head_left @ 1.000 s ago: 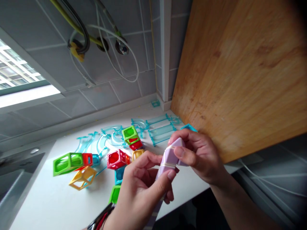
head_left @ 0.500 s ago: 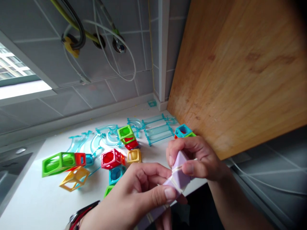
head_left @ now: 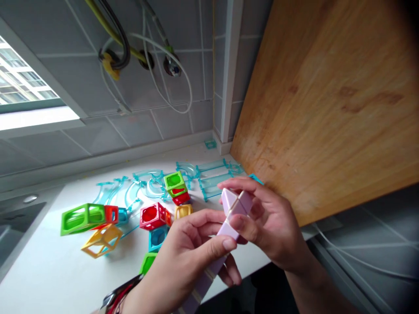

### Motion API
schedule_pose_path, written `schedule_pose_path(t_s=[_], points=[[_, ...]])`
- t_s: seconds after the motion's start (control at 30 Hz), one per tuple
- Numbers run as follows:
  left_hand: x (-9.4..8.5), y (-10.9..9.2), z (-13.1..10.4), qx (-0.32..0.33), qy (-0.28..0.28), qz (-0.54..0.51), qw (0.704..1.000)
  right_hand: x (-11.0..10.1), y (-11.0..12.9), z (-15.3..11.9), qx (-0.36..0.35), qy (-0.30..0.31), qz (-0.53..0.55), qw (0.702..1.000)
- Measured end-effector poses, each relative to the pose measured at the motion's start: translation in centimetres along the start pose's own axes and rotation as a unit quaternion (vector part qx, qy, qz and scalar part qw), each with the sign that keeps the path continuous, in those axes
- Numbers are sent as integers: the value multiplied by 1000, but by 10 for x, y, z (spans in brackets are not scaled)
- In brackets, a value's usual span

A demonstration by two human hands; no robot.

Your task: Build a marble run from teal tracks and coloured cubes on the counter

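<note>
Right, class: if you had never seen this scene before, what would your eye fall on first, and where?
First, the pale purple segmented stick, held by the left hand and right hand, low in the middle. Then the bright open-framed blocks on the white counter, left of centre. The large wooden panel fills the upper right.

We saw a white countertop (head_left: pixel 39 270) bearing clear turquoise pieces (head_left: pixel 212 184), straight and curved, across its rear part, and one small turquoise piece (head_left: pixel 210 144) farther back. Nearer us lay open-framed blocks (head_left: pixel 151 216) in green, red, yellow and blue, some touching others.
</note>
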State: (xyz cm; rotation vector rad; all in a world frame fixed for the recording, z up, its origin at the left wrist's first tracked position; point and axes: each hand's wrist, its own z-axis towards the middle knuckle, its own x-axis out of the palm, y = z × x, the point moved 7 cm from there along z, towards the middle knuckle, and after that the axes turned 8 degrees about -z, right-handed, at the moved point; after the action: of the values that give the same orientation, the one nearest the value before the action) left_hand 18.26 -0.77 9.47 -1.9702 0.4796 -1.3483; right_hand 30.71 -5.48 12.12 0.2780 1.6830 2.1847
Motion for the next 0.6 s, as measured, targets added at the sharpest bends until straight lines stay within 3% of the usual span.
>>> schedule_pose_path(t_s=[0.1, 0.2, 0.4, 0.6], points=[[0, 4, 1, -9, 7, -20, 1000, -1, 4, -4, -23, 0, -55, 998], [1, 10, 2, -39, 27, -37, 998, 0, 1, -2, -28, 42, -60, 997], [6, 21, -1, -102, 61, -80, 990, 6, -1, 5, -66, 141, 34, 987], [6, 18, -1, -144, 72, -104, 981, 17, -10, 9, -51, 139, 121, 982]])
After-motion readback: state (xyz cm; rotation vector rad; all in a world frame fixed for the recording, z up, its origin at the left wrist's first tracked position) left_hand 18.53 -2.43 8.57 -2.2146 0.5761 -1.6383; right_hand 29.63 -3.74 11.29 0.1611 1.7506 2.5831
